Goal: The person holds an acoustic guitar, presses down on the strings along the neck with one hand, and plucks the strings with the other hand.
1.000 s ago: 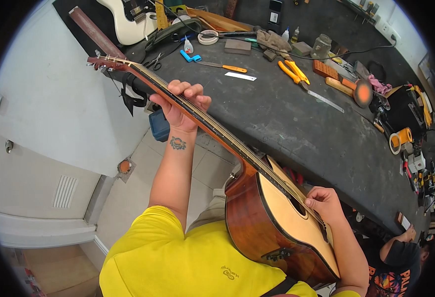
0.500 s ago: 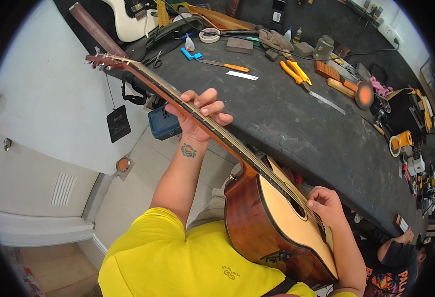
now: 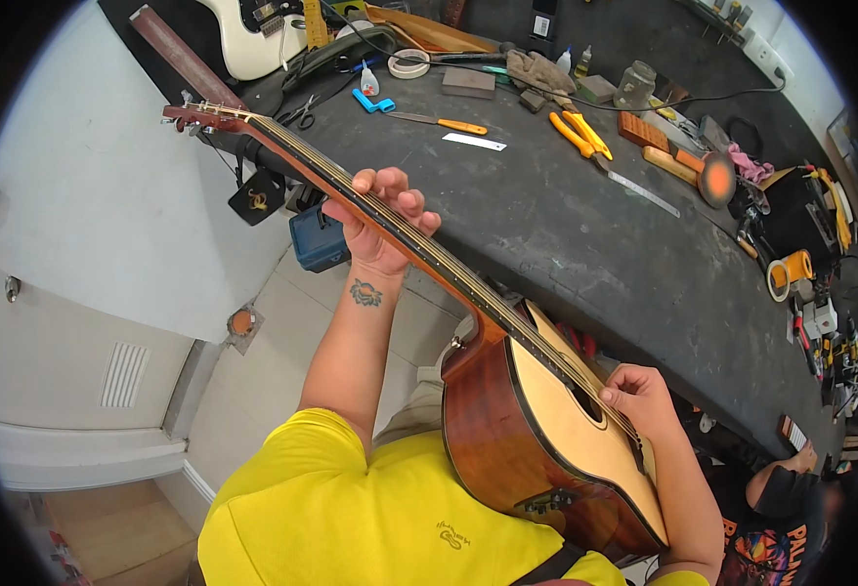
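Note:
An acoustic guitar (image 3: 566, 410) with a pale top and reddish-brown sides rests against my body, its neck slanting up to the far left. My left hand (image 3: 385, 220) is wrapped round the neck from below, thumb behind it. Its index finger touches the strings, while the other fingers are curled just off them. Over the strings by the sound hole, my right hand (image 3: 639, 398) is closed, thumb pressed to the index finger. Whatever may be in that pinch is hidden. A black tag (image 3: 257, 197) dangles on a string from the headstock (image 3: 204, 117).
A dark workbench (image 3: 546, 225) runs beyond the guitar. On it lie a blue string winder (image 3: 372, 102), an orange-handled knife (image 3: 463, 127), orange-handled pliers (image 3: 581, 135), a steel ruler (image 3: 644, 193) and masking tape (image 3: 409, 64). At the lower right a co-worker's hand (image 3: 798, 461) touches the bench.
My left fingers have curled in closer to the neck. The tag has swung up and right, toward the guitar neck. My right hand stays by the sound hole.

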{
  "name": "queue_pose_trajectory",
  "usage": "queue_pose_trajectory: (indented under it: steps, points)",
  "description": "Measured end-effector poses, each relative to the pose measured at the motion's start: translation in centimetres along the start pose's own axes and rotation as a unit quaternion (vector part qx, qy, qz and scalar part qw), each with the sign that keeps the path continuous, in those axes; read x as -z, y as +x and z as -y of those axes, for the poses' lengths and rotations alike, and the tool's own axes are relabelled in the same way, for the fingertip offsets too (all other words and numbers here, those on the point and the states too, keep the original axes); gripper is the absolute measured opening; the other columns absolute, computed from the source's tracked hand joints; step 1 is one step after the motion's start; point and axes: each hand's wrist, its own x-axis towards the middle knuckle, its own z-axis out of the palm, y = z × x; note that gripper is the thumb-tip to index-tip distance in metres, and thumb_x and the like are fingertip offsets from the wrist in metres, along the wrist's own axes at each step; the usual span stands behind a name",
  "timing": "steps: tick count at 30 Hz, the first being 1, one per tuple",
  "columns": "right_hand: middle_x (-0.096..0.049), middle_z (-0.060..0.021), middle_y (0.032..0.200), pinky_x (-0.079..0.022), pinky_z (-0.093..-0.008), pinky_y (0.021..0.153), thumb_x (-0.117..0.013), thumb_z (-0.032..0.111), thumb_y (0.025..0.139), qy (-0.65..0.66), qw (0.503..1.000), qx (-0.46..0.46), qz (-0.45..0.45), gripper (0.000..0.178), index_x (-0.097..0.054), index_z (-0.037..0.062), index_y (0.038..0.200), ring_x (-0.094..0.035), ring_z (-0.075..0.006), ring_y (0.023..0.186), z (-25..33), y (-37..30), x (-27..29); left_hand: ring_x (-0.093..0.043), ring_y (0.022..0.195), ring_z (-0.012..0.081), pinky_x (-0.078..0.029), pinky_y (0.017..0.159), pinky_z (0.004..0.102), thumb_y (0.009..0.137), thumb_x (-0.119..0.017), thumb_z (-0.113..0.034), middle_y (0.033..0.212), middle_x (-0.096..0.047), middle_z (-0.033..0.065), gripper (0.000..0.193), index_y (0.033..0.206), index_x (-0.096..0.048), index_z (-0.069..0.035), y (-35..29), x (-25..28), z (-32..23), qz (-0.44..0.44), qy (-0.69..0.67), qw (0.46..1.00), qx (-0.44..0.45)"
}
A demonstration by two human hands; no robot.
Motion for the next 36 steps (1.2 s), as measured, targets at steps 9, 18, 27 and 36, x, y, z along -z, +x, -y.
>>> queue_pose_trajectory:
  steps: [9,18,27,36]
  points:
    - [-0.049,0.0034,0.068,-0.036,-0.0265,0.06,-0.078,0.022,0.093,0.012,0.991,0.118,0.057,0.038,-0.054,0.0019,0.073,-0.041,-0.0067,0.066,1.2,-1.9,1.9,-0.061,0.131,0.0304,-0.038,0.118,0.0607,0.094,-0.072,-0.049,0.132,-0.071,0.0054,0.048,0.132,-0.065,-0.021,-0.5,1.2,1.8,0.089,-0.079,0.993,0.018]
    - [-0.059,-0.0178,0.111,-0.045,-0.039,0.097,-0.058,0.021,0.1,-0.183,0.969,0.16,-0.041,0.02,-0.057,0.001,0.104,-0.057,-0.0329,0.107,3.9,-1.5,-2.6,-0.067,0.121,0.0186,-0.042,0.111,0.0475,0.087,-0.078,-0.054,0.123,-0.075,-0.0004,0.049,0.126,-0.071,-0.025,-1.6,0.3,5.9,0.042,-0.056,0.995,0.072]
    - [-0.053,-0.0078,0.068,-0.041,-0.0345,0.06,-0.073,0.019,0.091,-0.154,0.941,0.299,0.034,0.034,-0.056,0.0001,0.069,-0.052,-0.0247,0.062,4.0,-1.4,0.4,-0.063,0.121,0.0226,-0.044,0.108,0.0493,0.093,-0.076,-0.051,0.123,-0.071,-0.0004,0.044,0.126,-0.07,-0.024,-0.3,0.0,2.6,0.066,0.022,0.995,0.067]
    - [-0.056,-0.0095,0.081,-0.044,-0.0336,0.071,-0.066,0.018,0.098,-0.17,0.969,0.142,-0.106,0.025,-0.059,-0.0003,0.084,-0.052,-0.0217,0.074,4.0,-0.4,-2.5,-0.055,0.099,0.013,-0.048,0.087,0.0286,0.081,-0.084,-0.054,0.097,-0.049,-0.005,0.046,0.116,-0.079,-0.024,2.1,0.7,2.5,0.042,-0.051,0.995,-0.071]
